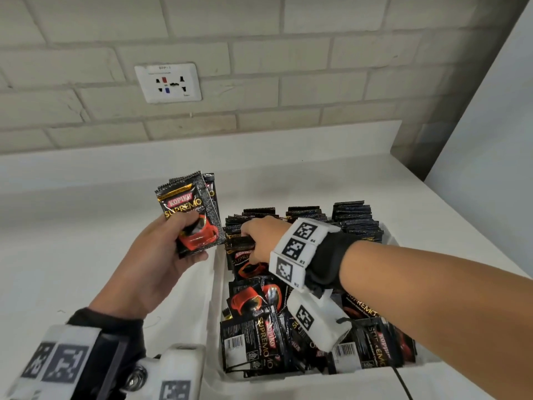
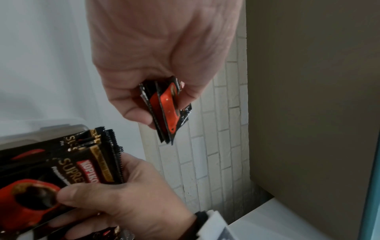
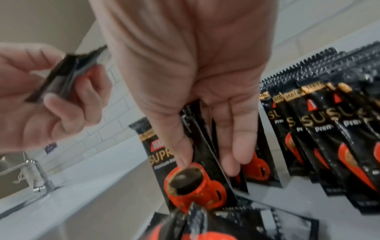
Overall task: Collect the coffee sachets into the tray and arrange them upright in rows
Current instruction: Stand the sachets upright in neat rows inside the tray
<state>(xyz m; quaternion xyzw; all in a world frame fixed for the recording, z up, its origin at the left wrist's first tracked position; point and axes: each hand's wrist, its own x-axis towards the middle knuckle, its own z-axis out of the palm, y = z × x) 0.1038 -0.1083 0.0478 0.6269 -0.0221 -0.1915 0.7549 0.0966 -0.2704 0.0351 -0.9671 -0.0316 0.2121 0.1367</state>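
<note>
A white tray (image 1: 214, 298) sits on the counter. Black Kopiko sachets stand upright in rows (image 1: 353, 217) at its far end, and a loose pile (image 1: 259, 327) fills the near end. My left hand (image 1: 196, 238) is raised left of the tray and grips a small stack of sachets (image 1: 189, 212) upright; the stack's lower edge (image 2: 164, 110) shows in the left wrist view. My right hand (image 1: 248, 241) reaches into the left upright row. Its thumb lies on the front sachet (image 3: 180, 181), and its fingers (image 3: 236, 146) are tucked behind a few sachets, pinching them.
White countertop (image 1: 86, 212) spreads left of and behind the tray. The brick wall carries a power socket (image 1: 168, 83). A pale panel (image 1: 490, 140) rises at the right. A tap (image 3: 39, 175) stands off to the left. A thin black cable (image 1: 401, 383) lies by the tray's near corner.
</note>
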